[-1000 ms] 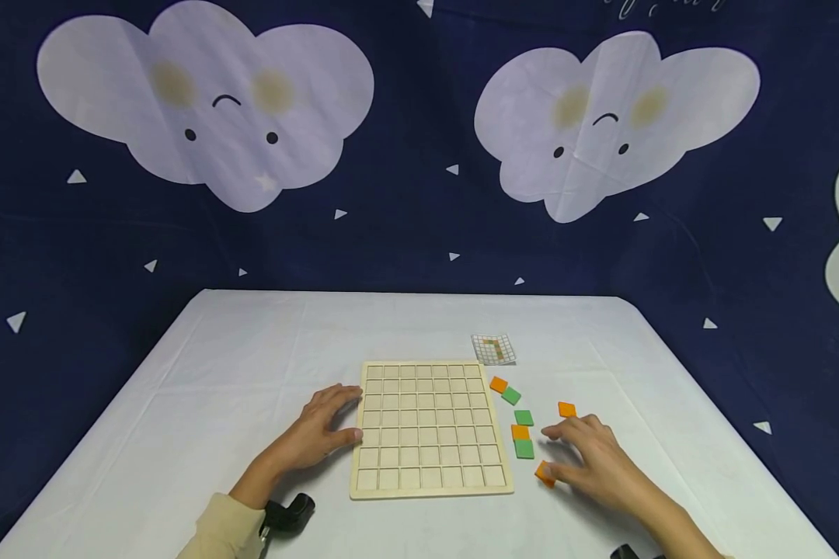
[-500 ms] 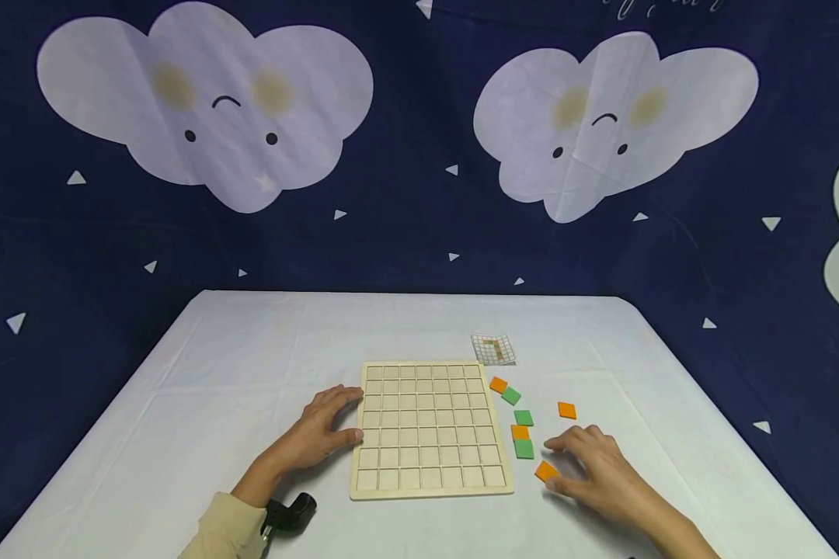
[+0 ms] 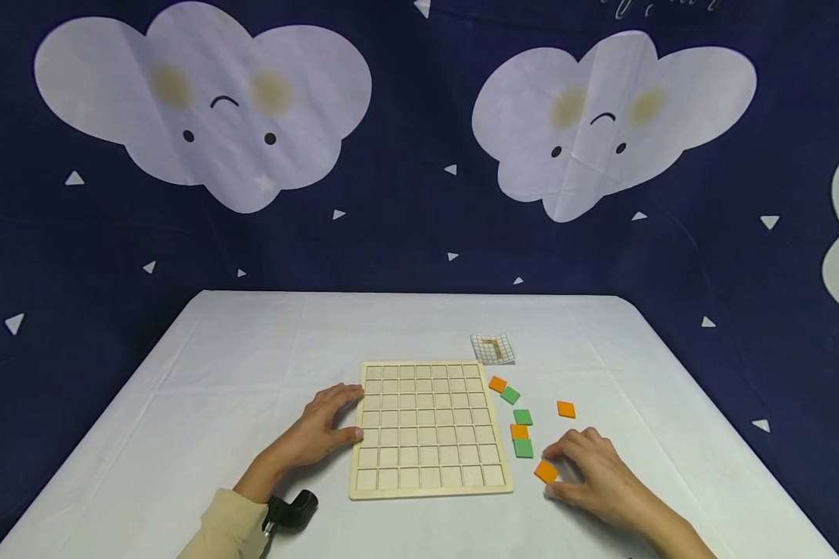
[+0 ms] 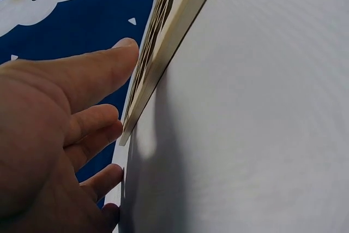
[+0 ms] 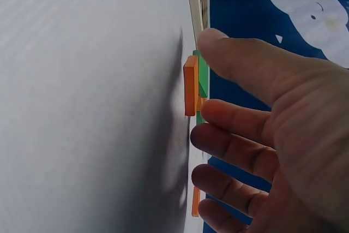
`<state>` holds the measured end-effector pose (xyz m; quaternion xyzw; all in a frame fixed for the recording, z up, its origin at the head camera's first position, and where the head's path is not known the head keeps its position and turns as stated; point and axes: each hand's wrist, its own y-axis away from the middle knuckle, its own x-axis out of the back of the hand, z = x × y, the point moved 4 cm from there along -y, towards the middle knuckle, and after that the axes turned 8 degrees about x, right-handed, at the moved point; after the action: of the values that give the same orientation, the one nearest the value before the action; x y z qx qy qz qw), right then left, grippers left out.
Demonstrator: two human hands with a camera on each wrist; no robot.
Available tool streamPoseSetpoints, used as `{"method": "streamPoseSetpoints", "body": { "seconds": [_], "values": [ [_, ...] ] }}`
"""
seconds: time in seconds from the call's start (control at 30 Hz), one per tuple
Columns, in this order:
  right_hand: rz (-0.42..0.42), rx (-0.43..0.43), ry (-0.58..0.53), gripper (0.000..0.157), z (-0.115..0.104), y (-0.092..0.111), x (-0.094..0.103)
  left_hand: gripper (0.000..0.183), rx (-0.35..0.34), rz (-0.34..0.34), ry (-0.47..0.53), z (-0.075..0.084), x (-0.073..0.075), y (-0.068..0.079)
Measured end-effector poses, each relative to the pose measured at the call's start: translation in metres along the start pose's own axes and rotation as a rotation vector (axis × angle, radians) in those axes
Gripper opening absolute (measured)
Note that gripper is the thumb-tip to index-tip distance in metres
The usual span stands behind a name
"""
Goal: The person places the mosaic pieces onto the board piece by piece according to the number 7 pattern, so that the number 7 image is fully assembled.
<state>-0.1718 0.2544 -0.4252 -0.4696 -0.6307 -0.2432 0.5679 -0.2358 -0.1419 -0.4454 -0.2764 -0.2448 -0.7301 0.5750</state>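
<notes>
A wooden grid board (image 3: 429,427) with square cells lies on the white table. My left hand (image 3: 322,427) rests at its left edge, fingers and thumb spread; in the left wrist view the thumb (image 4: 103,72) is right at the board's side. My right hand (image 3: 594,473) is right of the board, thumb and fingers apart around the nearest orange tile (image 3: 546,471), which lies flat on the cloth. In the right wrist view that orange tile (image 5: 191,85) shows beyond the gap between thumb and fingers. Green tiles (image 3: 523,449) and another orange tile (image 3: 520,432) lie just left of the hand.
A further orange tile (image 3: 566,409) lies behind the right hand. Near the board's upper right corner are an orange tile (image 3: 498,384) and a green tile (image 3: 510,395). A small pattern card (image 3: 492,349) with a coloured grid lies beyond them. A dark cloud-print cloth (image 3: 419,233) hangs behind the table.
My right hand has drawn back slightly toward me, uncovering the far orange tile and the near orange tile beside its thumb. The left hand and board stay in place.
</notes>
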Motion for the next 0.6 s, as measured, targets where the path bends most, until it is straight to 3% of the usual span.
{"method": "streamPoseSetpoints", "body": {
  "seconds": [0.23, 0.6],
  "values": [
    [-0.059, -0.045, -0.011, 0.031, 0.003, -0.0029, -0.003, 0.062, 0.016, -0.012, 0.006, 0.0002, -0.0016, -0.0015],
    [-0.055, -0.056, -0.011, 0.027, 0.005, -0.0027, -0.004, 0.061, -0.022, -0.017, -0.001, 0.0001, -0.0016, -0.0011]
  ]
}}
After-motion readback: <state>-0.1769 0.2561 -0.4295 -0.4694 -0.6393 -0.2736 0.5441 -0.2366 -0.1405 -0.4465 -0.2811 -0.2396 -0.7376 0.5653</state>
